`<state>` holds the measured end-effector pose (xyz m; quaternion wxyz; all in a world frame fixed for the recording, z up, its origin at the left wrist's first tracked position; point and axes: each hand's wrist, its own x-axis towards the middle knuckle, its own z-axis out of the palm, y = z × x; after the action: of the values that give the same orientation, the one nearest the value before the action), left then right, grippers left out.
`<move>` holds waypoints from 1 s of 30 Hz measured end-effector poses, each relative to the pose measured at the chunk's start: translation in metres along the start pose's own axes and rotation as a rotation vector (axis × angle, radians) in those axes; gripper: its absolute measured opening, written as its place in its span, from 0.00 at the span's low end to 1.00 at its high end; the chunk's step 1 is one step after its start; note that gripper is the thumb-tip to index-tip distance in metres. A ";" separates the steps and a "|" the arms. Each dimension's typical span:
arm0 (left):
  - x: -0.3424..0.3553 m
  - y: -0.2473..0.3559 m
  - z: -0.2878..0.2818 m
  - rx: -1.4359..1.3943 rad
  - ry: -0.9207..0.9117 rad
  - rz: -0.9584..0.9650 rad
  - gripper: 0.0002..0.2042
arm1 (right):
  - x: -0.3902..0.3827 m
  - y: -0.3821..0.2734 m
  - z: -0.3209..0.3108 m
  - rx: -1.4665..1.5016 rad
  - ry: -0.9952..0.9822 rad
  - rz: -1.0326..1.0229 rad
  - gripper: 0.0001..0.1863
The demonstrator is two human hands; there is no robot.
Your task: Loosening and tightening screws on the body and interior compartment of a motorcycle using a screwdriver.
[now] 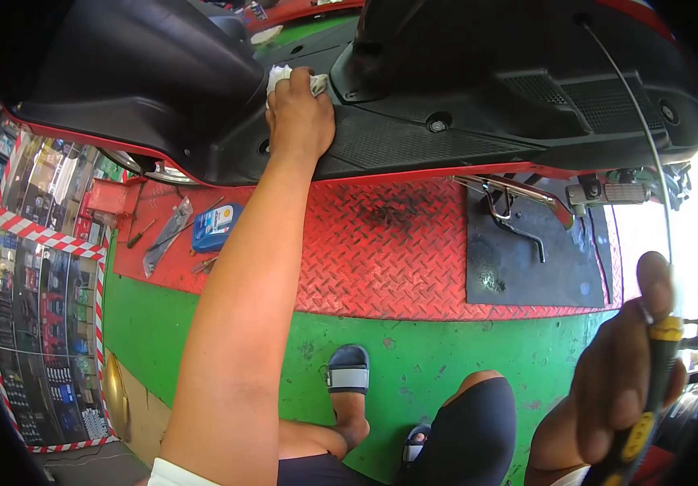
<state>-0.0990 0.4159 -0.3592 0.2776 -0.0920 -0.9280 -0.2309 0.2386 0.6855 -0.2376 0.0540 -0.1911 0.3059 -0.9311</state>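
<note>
My left hand is closed on a crumpled white cloth, pressed against the black footboard of a scooter. Close to the camera at the right, my right hand grips the black and yellow handle of a long screwdriver. Its thin shaft runs up across the scooter's black body panel. The tip appears at a round hole near the panel's top; whether it touches I cannot tell. Screw recesses dot the plastic.
Below the scooter lies a red diamond-plate platform with a dark mat. A blue bottle, a plastic bag and a small screwdriver lie on it. A metal stand lever juts out. A glass display case stands left.
</note>
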 end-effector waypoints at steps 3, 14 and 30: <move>0.001 0.001 0.000 -0.002 0.001 0.011 0.18 | 0.002 -0.010 -0.007 0.027 -0.055 -0.014 0.20; 0.003 -0.001 0.001 -0.001 -0.008 0.019 0.19 | 0.003 -0.024 -0.013 0.041 -0.076 -0.029 0.21; 0.003 -0.005 0.004 0.005 -0.005 0.041 0.19 | 0.020 -0.027 -0.009 0.001 -0.006 -0.015 0.25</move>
<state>-0.1052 0.4136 -0.3619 0.2801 -0.1109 -0.9272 -0.2227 0.2175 0.7077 -0.2218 0.0479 -0.1962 0.3039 -0.9310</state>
